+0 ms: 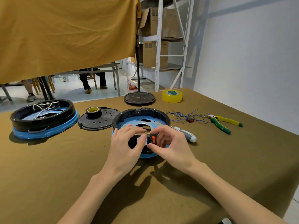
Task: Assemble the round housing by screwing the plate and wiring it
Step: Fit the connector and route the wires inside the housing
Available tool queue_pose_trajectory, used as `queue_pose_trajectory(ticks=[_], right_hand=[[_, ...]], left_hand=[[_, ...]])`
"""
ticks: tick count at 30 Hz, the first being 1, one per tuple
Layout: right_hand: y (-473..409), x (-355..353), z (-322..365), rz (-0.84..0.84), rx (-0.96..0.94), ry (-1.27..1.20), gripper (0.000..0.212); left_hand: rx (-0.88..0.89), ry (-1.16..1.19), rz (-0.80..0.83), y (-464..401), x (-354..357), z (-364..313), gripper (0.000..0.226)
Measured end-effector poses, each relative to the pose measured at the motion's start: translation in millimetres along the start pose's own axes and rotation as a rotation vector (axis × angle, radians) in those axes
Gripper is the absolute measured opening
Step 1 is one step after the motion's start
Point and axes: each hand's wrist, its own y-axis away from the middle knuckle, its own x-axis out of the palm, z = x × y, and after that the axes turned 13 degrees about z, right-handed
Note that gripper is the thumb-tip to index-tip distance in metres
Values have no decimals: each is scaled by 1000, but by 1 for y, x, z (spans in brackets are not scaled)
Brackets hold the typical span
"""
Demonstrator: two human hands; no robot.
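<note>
A round black housing (140, 113) with a blue perforated plate (124, 124) inside stands at the table's middle. Both hands work at its near rim. My right hand (171, 146) pinches a small black switch with a red rocker (153, 139) between thumb and fingers. My left hand (127, 143) meets it from the left, thumb and fingers on the switch's left side. The near part of the rim is hidden behind my hands. A bundle of blue wires (186, 117) with another small red switch lies right of the housing, and a grey-white screwdriver (186, 134) lies beside it.
A second housing (43, 118) with white wires sits at far left. A black perforated cover (97, 122) carries a black tape roll (93, 112). Yellow-green pliers (223, 122), a yellow tape roll (172, 96) and a round stand base (139, 98) lie further back.
</note>
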Motion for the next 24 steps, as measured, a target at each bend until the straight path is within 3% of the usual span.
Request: queue_pose_trajectory(ticks=[2,5,8,14,21,24], right_hand=[[-1,2,1,20,-17,-9,35],[-2,4,5,33,-54,-30,36],[-3,3,7,8,-69,-21,42],[-4,1,5,-110,-22,-92,29],[-3,-2,5,-69,110,-348,23],[-5,-6,6,28,189,-635,21]], left_hand=[[24,18,-20,-1,3,-7,25],[12,49,-11,-3,2,-10,8],[-5,62,-5,-4,-4,-9,13],[33,132,66,-4,-13,-7,12],[194,-130,-5,0,-14,-3,21],[221,-212,-33,1,-14,-3,21]])
